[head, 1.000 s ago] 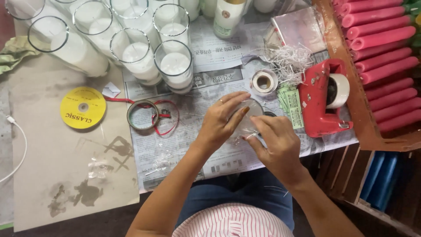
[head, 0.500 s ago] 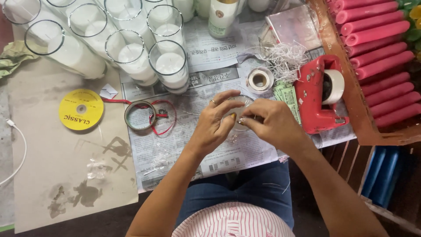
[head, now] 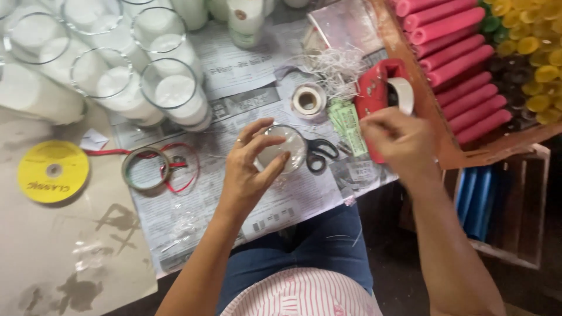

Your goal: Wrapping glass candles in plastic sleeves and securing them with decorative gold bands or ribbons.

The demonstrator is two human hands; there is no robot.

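My left hand (head: 249, 167) grips a round glass candle jar (head: 282, 146) wrapped in clear film and holds it tilted over the newspaper (head: 234, 193). My right hand (head: 395, 137) is off the jar, with its fingers bunched over the front of the red tape dispenser (head: 377, 88), which carries a white tape roll (head: 404, 93). Whether tape is pinched between the fingers cannot be seen. Black scissors (head: 319, 153) lie just right of the jar.
Several glass candles (head: 172, 93) stand at the back left. A small tape roll (head: 308, 99), green labels (head: 346, 126) and shredded paper (head: 331, 61) lie behind the jar. At left are a yellow ribbon spool (head: 52, 171) and a ring with red ribbon (head: 145, 168). Pink candles (head: 451, 58) fill a wooden crate at right.
My right hand has let go of the jar and moved right to the tape dispenser. The left hand alone now holds the jar. The view has shifted right.
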